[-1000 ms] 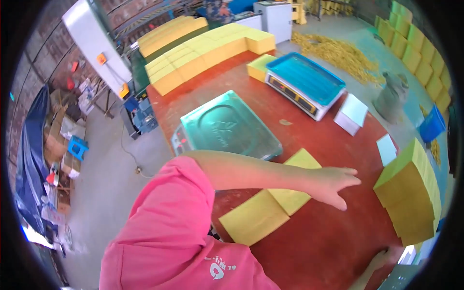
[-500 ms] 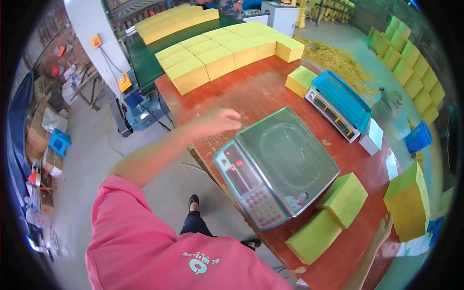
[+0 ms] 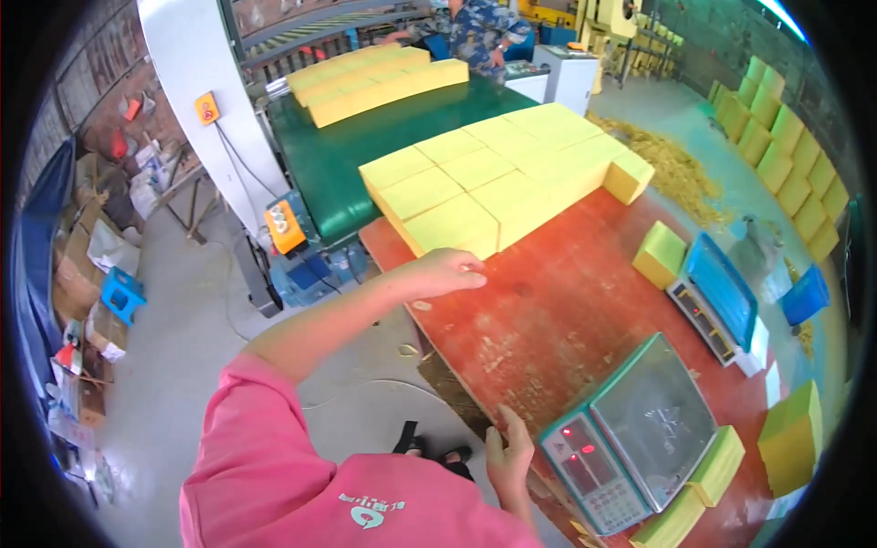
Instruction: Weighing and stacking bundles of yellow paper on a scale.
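My left hand point(image 3: 448, 271) hovers over the table's near left edge, fingers loosely bent with a gap to the thumb and nothing between them. It is close to the front corner of a row of yellow block-shaped bundles point(image 3: 454, 224). Lower down, my right hand point(image 3: 510, 457) is beside the near edge, thumb and fingers apart, holding nothing. Just right of it stands a counting scale point(image 3: 653, 429) with a green-edged flat pan and a lit red display. Two yellow blocks point(image 3: 717, 466) lie against the scale's right side.
The red table point(image 3: 548, 310) carries a second scale with a blue tray point(image 3: 722, 279), a small yellow block point(image 3: 660, 256) and a larger one point(image 3: 790, 438). A green conveyor belt point(image 3: 320, 173) adjoins behind. A person point(image 3: 480, 32) is at its far side. Yellow stacks point(image 3: 776, 146) line the right wall.
My view has swung left and toward the belt, so the scale appears lower right. My right hand has come from the large yellow block back to the scale's left side. Left hand is nearer the row.
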Action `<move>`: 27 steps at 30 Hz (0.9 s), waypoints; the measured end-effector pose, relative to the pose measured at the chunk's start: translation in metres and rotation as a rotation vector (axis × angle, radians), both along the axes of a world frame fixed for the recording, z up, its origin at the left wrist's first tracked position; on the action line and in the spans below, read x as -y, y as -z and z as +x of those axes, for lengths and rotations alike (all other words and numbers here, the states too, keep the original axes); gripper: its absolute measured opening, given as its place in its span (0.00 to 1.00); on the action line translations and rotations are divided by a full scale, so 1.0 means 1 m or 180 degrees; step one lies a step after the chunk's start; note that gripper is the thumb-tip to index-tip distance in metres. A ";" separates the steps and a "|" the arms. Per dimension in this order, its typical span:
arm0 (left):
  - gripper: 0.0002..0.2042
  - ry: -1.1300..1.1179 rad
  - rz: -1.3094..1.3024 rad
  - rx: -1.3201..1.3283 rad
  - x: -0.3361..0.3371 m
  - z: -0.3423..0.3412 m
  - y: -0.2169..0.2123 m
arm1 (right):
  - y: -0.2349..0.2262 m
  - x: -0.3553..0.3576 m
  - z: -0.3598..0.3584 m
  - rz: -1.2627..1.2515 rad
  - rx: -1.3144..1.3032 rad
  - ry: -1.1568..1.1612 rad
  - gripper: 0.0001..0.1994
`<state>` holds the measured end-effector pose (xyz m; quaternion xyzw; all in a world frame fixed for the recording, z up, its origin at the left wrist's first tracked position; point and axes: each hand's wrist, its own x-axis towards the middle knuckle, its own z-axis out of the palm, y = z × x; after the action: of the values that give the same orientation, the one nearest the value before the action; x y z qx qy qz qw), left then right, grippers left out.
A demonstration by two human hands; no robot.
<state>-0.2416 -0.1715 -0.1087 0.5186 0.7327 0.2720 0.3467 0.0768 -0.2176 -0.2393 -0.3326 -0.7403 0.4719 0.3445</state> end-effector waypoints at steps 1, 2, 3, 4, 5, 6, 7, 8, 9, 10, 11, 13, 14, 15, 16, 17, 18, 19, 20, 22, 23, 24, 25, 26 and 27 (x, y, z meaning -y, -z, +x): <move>0.27 -0.0040 -0.0066 0.0075 -0.002 -0.007 -0.013 | -0.001 -0.008 -0.010 0.0445 0.0161 -0.0031 0.19; 0.27 -0.0068 -0.0129 0.0156 -0.002 -0.013 -0.019 | 0.004 -0.013 -0.019 0.0439 0.0178 -0.0087 0.20; 0.27 -0.0107 -0.0167 0.0121 0.000 -0.016 -0.016 | 0.008 -0.015 -0.019 0.0400 0.0140 -0.0123 0.20; 0.27 0.0090 -0.0120 -0.0010 -0.005 -0.025 -0.015 | 0.012 -0.022 -0.023 0.0517 0.0194 -0.0124 0.20; 0.27 0.0307 -0.0075 -0.0130 -0.012 -0.034 -0.016 | 0.014 -0.027 -0.031 0.0633 0.0260 -0.0104 0.20; 0.26 0.0439 -0.0011 -0.0357 -0.023 -0.045 -0.018 | 0.014 -0.032 -0.041 0.0626 0.0224 -0.0059 0.20; 0.26 0.0516 -0.0013 -0.0351 -0.038 -0.047 -0.022 | 0.015 -0.038 -0.045 0.0660 0.0224 0.0019 0.20; 0.26 0.0546 0.0017 -0.0302 -0.054 -0.049 -0.028 | 0.015 -0.043 -0.049 0.0691 0.0241 0.0123 0.20; 0.26 0.0605 0.0045 -0.0239 -0.073 -0.053 -0.031 | 0.016 -0.047 -0.051 0.0718 0.0277 0.0255 0.20; 0.25 0.0656 0.0224 -0.0317 -0.093 -0.066 -0.020 | 0.014 -0.050 -0.057 0.0809 0.0286 0.0355 0.20; 0.25 0.0902 0.0218 -0.0223 -0.117 -0.069 -0.015 | 0.016 -0.054 -0.061 0.0733 0.0373 0.0392 0.20; 0.24 0.0794 0.0087 -0.0093 -0.170 -0.080 -0.017 | 0.018 -0.060 -0.068 0.0582 0.0443 0.0498 0.19; 0.24 0.0984 0.0087 -0.0045 -0.200 -0.081 -0.014 | 0.022 -0.062 -0.070 0.0694 0.0545 0.0600 0.18; 0.24 0.0957 0.0173 0.0133 -0.234 -0.080 -0.010 | 0.026 -0.062 -0.069 0.0683 0.0626 0.0781 0.18; 0.24 0.0905 0.0259 0.0312 -0.271 -0.080 -0.006 | 0.033 -0.062 -0.069 0.0775 0.0753 0.0941 0.18; 0.24 0.1025 0.0272 0.0348 -0.309 -0.080 0.000 | 0.039 -0.061 -0.070 0.0870 0.0853 0.1060 0.18; 0.24 0.1136 0.0685 0.0125 -0.350 -0.080 0.010 | 0.042 -0.061 -0.072 0.0994 0.0877 0.1135 0.18; 0.23 0.1227 0.1098 -0.0093 -0.390 -0.078 0.019 | 0.042 -0.063 -0.074 0.0989 0.0920 0.1227 0.18; 0.23 0.1321 0.1096 -0.0049 -0.429 -0.074 0.024 | 0.039 -0.064 -0.076 0.1010 0.1068 0.1381 0.17; 0.21 0.1178 0.1334 -0.0953 -0.505 -0.063 0.036 | 0.033 -0.062 -0.084 0.1010 0.1371 0.1657 0.18; 0.21 0.1311 0.1324 -0.0887 -0.543 -0.056 0.046 | 0.046 -0.051 -0.081 0.0953 0.1435 0.1778 0.18; 0.21 0.1178 0.1458 -0.1273 -0.576 -0.059 0.056 | 0.063 -0.037 -0.074 0.0636 0.1672 0.1432 0.27; 0.21 0.1062 0.1604 -0.1630 -0.608 -0.055 0.068 | 0.074 -0.033 -0.069 0.0300 0.1910 0.1106 0.42; 0.22 0.1116 0.1756 -0.1792 -0.634 -0.052 0.076 | 0.027 -0.050 -0.072 -0.0676 0.0910 0.1042 0.35; 0.23 0.1162 0.1906 -0.1950 -0.659 -0.054 0.085 | 0.032 -0.047 -0.068 -0.0725 0.0957 0.1119 0.35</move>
<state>-0.2955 0.4877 -0.1940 0.7728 0.5873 0.2404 -0.0084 0.0087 -0.1711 -0.2717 -0.5592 -0.6561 0.4303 0.2677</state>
